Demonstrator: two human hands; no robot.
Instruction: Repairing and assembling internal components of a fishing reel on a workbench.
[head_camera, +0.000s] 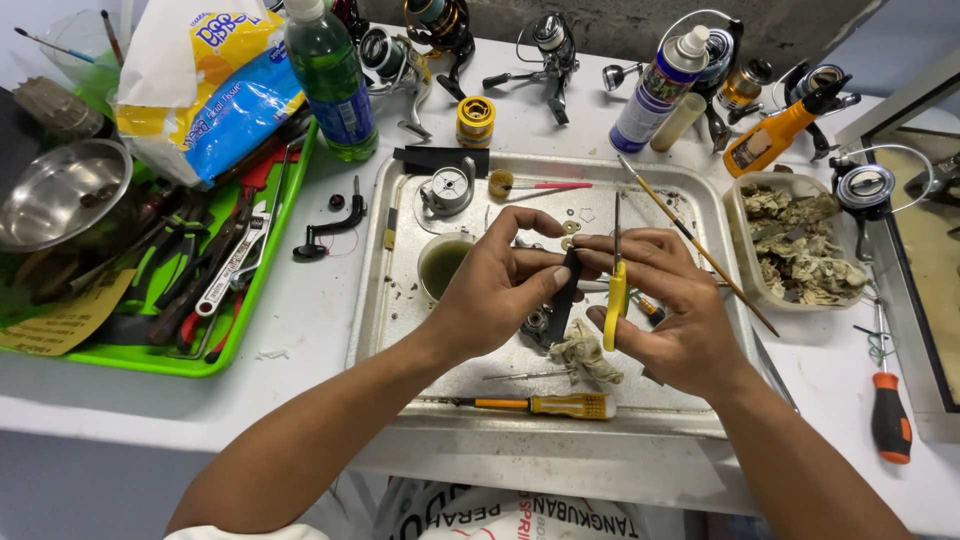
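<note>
White tabletop (310, 310) clutter surrounds the metal tray (690, 215) at frame centre, where my left hand (495, 290) fingers pinch a black reel part (568, 290) and my right hand (665, 315) grips a yellow-handled tool (615, 300) (a slip could drop tiny pieces).

Far to my left, above the green tray (262, 300), a soft plastic bag (205, 85) leans, white at the top with yellow and blue panels. Just right of it stands a green bottle (330, 75) wrapped in a blue label. Across the table (300, 310), behind the metal tray (700, 210), a spray can (655, 92) tilts, white and blue with a white nozzle. Right of that lies an orange squeeze bottle (772, 137) with a black spout. At my left edge a yellow printed sheet (65, 322) pokes from under the green tray. Below my arms lies a white printed bag (520, 515).
</note>
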